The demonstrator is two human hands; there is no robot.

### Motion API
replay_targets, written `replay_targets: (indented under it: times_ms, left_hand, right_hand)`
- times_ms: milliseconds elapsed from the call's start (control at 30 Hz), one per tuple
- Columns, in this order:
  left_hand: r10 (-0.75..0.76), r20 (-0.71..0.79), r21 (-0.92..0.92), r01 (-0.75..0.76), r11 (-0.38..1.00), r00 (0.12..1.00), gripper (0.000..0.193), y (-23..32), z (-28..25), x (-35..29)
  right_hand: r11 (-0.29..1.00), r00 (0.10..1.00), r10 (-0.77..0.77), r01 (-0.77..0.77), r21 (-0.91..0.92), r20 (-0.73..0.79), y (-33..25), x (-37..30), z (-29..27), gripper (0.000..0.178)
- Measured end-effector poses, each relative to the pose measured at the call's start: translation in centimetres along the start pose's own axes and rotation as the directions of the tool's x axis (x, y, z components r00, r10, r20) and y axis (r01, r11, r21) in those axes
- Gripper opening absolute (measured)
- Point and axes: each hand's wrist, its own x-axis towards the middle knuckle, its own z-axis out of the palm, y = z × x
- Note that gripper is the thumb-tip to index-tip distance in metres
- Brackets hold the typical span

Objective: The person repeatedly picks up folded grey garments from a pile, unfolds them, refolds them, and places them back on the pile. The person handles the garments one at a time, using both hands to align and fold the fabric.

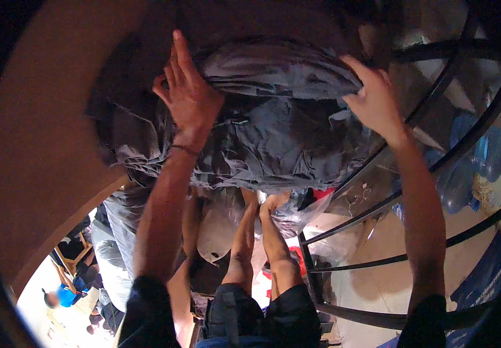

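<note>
A big grey cloth bundle (274,122) fills the upper middle of the view, overhead. My left hand (188,93) presses flat against its left side with the fingers spread upward. On the bundle's right upper edge, my right hand (373,98) grips a fold of the grey fabric. Both my forearms reach up from the lower edge. Below the bundle another person's two arms (262,238) also reach up to its underside; that person wears dark clothes.
A black curved metal railing (378,203) runs along the right side. Blue water jugs (471,162) show behind it. A tan curved wall (47,145) takes up the left. Far below at lower left sits a person in blue (62,296).
</note>
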Motion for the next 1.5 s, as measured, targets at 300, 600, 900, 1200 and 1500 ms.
replay_targets:
  times_ms: [300, 600, 900, 1200, 1500]
  left_hand:
    - [0.098, 0.180, -0.206, -0.060, 0.977, 0.979, 0.062, -1.0, -17.2, -4.8]
    - [0.055, 0.634, -0.064, -0.018, 0.998, 0.771, 0.045, -3.1, -29.8, -21.2]
    - [0.384, 0.729, -0.199, -0.361, 0.911, 0.567, 0.069, -3.7, -24.2, -8.6]
    - [0.367, -0.122, -0.481, -0.378, 0.791, 0.922, 0.047, 14.7, -9.2, 5.8]
    - [0.255, 0.163, 0.012, -0.260, 0.966, 0.953, 0.040, -9.5, -2.4, -2.3]
  right_hand:
    - [0.976, 0.978, 0.186, -0.173, 0.134, -0.098, -10.7, -13.5, -4.1, 0.067]
    - [0.823, 0.796, 0.456, -0.547, 0.152, 0.398, -25.7, -34.9, -0.3, 0.067]
    - [0.613, 0.592, 0.459, -0.751, 0.247, 0.662, -15.5, -24.8, -4.7, 0.052]
    - [0.904, 0.750, 0.414, -0.406, 0.136, -0.516, -15.4, -7.6, -1.6, 0.030]
    - [0.415, 0.591, 0.715, -0.789, -0.454, -0.374, -2.6, -24.7, 7.7, 0.061]
